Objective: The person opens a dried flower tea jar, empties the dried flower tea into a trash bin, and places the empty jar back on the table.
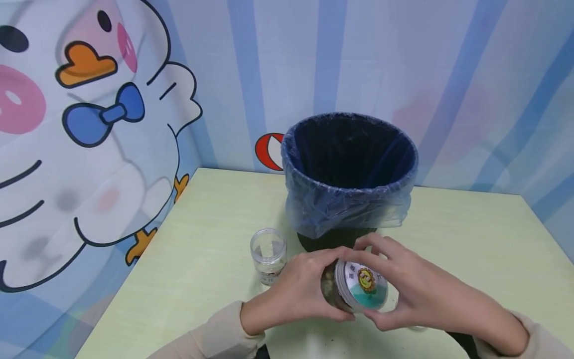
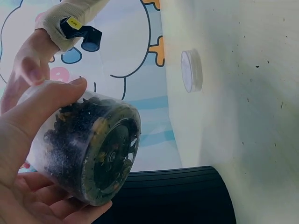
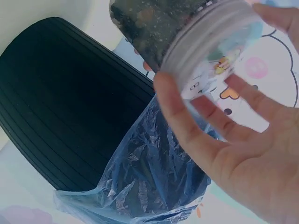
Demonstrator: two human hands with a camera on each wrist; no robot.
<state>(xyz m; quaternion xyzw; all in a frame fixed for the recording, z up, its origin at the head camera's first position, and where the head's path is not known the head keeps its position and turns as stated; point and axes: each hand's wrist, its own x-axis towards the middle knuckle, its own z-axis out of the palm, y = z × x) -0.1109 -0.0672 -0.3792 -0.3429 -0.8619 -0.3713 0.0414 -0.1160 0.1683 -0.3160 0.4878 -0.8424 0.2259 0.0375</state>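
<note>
A clear jar with dark, mixed contents [image 1: 331, 288] is held tilted, its lid facing right, in front of the bin. My left hand [image 1: 298, 289] grips the jar body from the left. Around the rim of the lid [image 1: 366, 284], which has a sunflower picture, the thumb and fingers of my right hand [image 1: 417, 289] are curled. The left wrist view shows the jar's base [image 2: 112, 154] beyond the left hand [image 2: 32, 116]. In the right wrist view, fingertips of the right hand [image 3: 247, 149] touch the edge of the lid [image 3: 205, 51], which sits on the jar.
A dark bin lined with a blue plastic bag [image 1: 350, 204] stands behind the hands. An uncapped clear jar [image 1: 268, 254] stands left of it. One round, clear-sided lid [image 2: 192, 71] lies on the table [image 2: 224, 116], among small dark specks. A printed cloth [image 1: 287, 60] hangs behind.
</note>
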